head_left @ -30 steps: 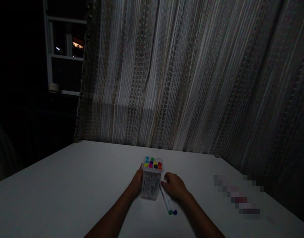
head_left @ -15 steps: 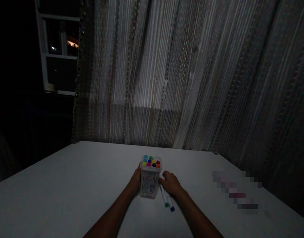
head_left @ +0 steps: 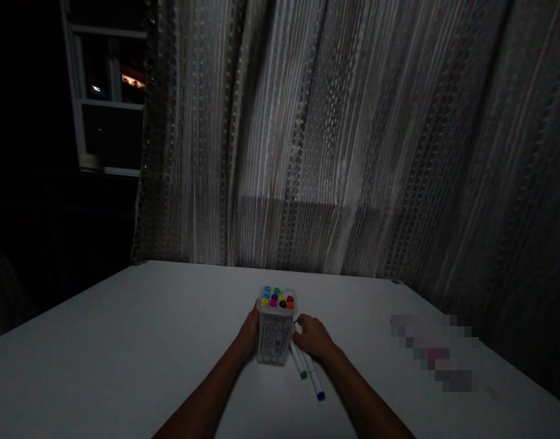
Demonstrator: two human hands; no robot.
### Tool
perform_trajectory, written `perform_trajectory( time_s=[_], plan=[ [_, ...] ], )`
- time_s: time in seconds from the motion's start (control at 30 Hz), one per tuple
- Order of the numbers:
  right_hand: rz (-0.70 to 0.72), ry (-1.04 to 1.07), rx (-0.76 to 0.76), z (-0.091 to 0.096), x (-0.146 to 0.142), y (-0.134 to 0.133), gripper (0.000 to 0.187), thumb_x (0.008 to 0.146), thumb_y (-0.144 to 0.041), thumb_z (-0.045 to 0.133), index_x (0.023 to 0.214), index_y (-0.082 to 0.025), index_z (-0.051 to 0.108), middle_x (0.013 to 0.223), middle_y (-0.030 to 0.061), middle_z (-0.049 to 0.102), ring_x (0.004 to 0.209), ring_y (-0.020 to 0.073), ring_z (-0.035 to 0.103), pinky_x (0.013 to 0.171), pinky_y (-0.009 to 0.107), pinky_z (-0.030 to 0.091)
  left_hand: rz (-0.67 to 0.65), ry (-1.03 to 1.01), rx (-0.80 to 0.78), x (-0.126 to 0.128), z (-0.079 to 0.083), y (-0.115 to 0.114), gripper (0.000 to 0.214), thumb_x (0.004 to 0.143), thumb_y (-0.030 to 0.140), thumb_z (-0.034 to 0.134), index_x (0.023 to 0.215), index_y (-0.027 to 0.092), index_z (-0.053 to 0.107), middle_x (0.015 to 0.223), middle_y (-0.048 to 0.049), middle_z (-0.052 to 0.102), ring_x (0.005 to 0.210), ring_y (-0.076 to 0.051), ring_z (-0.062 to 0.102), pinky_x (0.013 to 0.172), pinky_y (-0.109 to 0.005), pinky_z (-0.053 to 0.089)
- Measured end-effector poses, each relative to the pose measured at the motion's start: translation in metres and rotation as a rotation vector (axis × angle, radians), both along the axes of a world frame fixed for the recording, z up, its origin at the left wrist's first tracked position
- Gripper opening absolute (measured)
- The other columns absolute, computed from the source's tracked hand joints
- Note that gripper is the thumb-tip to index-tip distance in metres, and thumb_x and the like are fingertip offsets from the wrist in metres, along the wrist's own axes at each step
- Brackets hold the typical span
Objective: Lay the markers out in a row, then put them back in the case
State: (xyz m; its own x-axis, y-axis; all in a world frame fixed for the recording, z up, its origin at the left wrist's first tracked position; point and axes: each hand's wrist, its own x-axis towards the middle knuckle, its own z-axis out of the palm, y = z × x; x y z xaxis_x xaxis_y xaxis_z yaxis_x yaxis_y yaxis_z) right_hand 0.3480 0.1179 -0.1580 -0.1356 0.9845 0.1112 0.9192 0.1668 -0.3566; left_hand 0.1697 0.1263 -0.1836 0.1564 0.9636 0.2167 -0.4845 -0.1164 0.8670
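Note:
A clear plastic marker box point(head_left: 275, 332) stands upright on the white table point(head_left: 124, 341), with several colour-capped markers showing at its top. My left hand point(head_left: 249, 332) is closed against the box's left side and holds it. My right hand point(head_left: 312, 337) rests just right of the box with its fingers curled over two loose markers. One marker has a green end point(head_left: 300, 369), the other a blue end point(head_left: 317, 385); both point toward me and lie on the table.
A striped lace curtain point(head_left: 334, 140) hangs behind the table's far edge. A dark window point(head_left: 106, 97) is at the upper left. A blurred-out patch point(head_left: 437, 353) lies on the table's right side. The room is dim.
The view has shifted slightly. The blue-ended marker now lies further toward me than the green-ended one. My left hand stays on the box.

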Motion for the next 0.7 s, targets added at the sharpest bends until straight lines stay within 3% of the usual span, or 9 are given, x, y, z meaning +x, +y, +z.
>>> perform_trajectory(
  time_s=[0.17, 0.33, 0.57, 0.7],
  plan=[
    [-0.050, 0.051, 0.031, -0.004, 0.002, 0.001, 0.019, 0.071, -0.013, 0.053, 0.089, -0.011, 0.060, 0.088, 0.0104, 0.065, 0.080, 0.0186, 0.058, 0.064, 0.023, 0.036, -0.006, 0.009, -0.008, 0.000, 0.001, 0.000, 0.070, 0.065, 0.072, 0.056, 0.104, 0.015, 0.064, 0.101, -0.0102, 0.071, 0.103, -0.030, 0.062, 0.098, -0.041, 0.042],
    [-0.097, 0.233, 0.031, -0.009, 0.010, 0.011, 0.018, 0.073, -0.011, 0.052, 0.089, -0.011, 0.059, 0.082, 0.0076, 0.064, 0.073, 0.0156, 0.056, 0.060, 0.022, 0.035, -0.006, 0.023, -0.054, -0.001, -0.002, 0.001, 0.069, 0.067, 0.069, 0.056, 0.108, 0.015, 0.063, 0.103, -0.0115, 0.070, 0.102, -0.031, 0.062, 0.096, -0.043, 0.043],
    [-0.067, 0.210, 0.022, -0.005, 0.003, 0.004, 0.028, 0.073, -0.015, 0.055, 0.100, -0.011, 0.060, 0.099, 0.0112, 0.064, 0.087, 0.0187, 0.059, 0.072, 0.025, 0.040, 0.006, 0.017, -0.068, 0.000, 0.005, -0.006, 0.069, 0.062, 0.072, 0.058, 0.101, 0.015, 0.065, 0.099, -0.0113, 0.071, 0.102, -0.033, 0.062, 0.093, -0.044, 0.045],
    [-0.077, 0.134, 0.028, -0.004, -0.003, -0.001, 0.033, 0.075, -0.024, 0.055, 0.106, -0.011, 0.059, 0.105, 0.0133, 0.064, 0.094, 0.0224, 0.059, 0.079, 0.028, 0.041, 0.025, 0.029, -0.080, 0.000, 0.006, -0.007, 0.067, 0.068, 0.071, 0.054, 0.103, 0.015, 0.065, 0.102, -0.0108, 0.071, 0.101, -0.031, 0.062, 0.093, -0.043, 0.045]
  ],
)
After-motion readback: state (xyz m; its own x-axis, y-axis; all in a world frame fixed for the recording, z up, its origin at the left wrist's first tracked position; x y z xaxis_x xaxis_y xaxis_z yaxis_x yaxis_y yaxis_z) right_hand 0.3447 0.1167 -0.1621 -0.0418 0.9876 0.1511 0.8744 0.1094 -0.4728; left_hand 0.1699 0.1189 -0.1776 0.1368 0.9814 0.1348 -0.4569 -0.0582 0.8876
